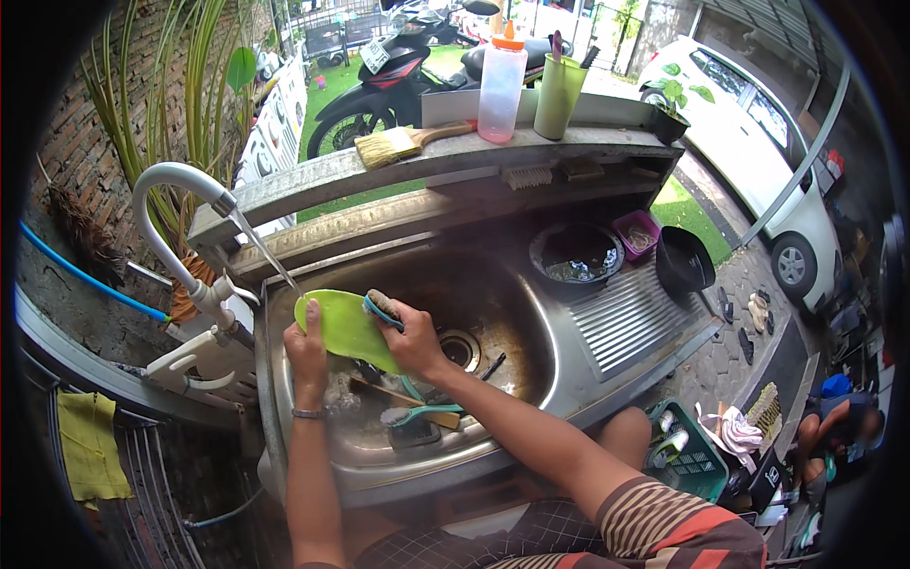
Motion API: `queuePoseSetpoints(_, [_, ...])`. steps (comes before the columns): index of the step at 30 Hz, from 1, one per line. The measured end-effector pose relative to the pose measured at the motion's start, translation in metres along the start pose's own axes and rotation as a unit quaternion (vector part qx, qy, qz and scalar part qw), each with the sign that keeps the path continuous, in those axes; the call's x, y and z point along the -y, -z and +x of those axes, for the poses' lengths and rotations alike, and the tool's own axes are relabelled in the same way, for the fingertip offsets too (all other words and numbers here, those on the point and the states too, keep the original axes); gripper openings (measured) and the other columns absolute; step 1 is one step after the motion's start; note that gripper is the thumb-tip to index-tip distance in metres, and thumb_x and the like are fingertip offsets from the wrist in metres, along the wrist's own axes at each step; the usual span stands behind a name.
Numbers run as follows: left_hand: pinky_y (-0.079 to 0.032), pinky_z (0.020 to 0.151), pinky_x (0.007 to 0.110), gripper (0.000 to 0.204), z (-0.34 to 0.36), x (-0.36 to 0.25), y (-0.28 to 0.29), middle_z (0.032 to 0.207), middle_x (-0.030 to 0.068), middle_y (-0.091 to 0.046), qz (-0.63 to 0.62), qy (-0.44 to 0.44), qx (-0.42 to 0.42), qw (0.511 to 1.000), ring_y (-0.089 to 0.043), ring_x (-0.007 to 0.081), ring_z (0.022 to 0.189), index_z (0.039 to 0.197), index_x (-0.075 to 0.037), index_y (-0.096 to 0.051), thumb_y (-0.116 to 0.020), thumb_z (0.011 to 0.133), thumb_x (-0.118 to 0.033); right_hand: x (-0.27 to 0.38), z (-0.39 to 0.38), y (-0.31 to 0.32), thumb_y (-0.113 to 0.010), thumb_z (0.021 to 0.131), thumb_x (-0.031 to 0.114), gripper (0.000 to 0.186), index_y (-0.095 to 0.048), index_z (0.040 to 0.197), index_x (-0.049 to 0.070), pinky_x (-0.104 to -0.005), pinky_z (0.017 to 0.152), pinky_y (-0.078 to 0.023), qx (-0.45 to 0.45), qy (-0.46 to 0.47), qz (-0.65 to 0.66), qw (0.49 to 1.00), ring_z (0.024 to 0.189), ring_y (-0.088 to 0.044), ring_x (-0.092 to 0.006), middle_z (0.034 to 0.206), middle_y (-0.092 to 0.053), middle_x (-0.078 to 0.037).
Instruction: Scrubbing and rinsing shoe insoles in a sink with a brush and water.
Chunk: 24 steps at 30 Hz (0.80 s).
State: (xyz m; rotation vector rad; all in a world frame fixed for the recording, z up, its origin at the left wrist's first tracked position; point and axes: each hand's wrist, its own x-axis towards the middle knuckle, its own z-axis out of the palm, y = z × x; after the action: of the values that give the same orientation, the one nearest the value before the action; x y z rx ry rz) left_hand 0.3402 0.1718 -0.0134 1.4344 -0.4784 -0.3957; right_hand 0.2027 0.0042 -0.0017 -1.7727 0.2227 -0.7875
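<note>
Over the left part of the metal sink, my left hand grips the rounded end of a flat lime-green shoe insole. My right hand is closed around a small scrub brush with a blue-teal body, held at the insole's far right edge. Water runs from the white curved faucet down beside my left fingers. In the basin below lie a teal-handled brush, a wooden-handled tool and a dark brush block, partly wet and overlapping.
A ledge behind the sink holds a wide paintbrush, a clear bottle and a green cup. On the drainboard stand a dark basin and a black bowl. A green basket sits at lower right; another person is beyond.
</note>
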Motion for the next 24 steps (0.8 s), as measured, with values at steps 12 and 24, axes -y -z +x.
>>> queuePoseSetpoints(12, [-0.054,0.089,0.027,0.032,-0.003,-0.034,-0.053,0.111,0.0034,-0.070,-0.079,-0.164,-0.044,0.982,-0.065,0.0113,0.100,0.131,-0.001,-0.061,-0.067,0.103,-0.017,0.001,0.003,0.003,-0.065,0.102,0.015,0.023,-0.071,0.117,-0.002,-0.0307,0.077,-0.053,-0.014,-0.056,0.019,0.998,0.088,-0.059,-0.0055,0.088,-0.073,-0.007])
queuePoseSetpoints(24, [-0.054,0.096,0.031,0.063,-0.011,-0.028,-0.040,0.124,0.0096,-0.063,-0.088,-0.045,0.076,0.992,-0.065,0.0170,0.110,0.145,-0.002,-0.038,-0.075,0.095,-0.008,-0.008,0.000,-0.007,-0.063,0.104,0.016,0.023,-0.067,0.115,-0.004,-0.0286,0.075,-0.050,-0.071,-0.044,0.061,0.995,0.083,-0.056,-0.0065,0.086,-0.069,-0.002])
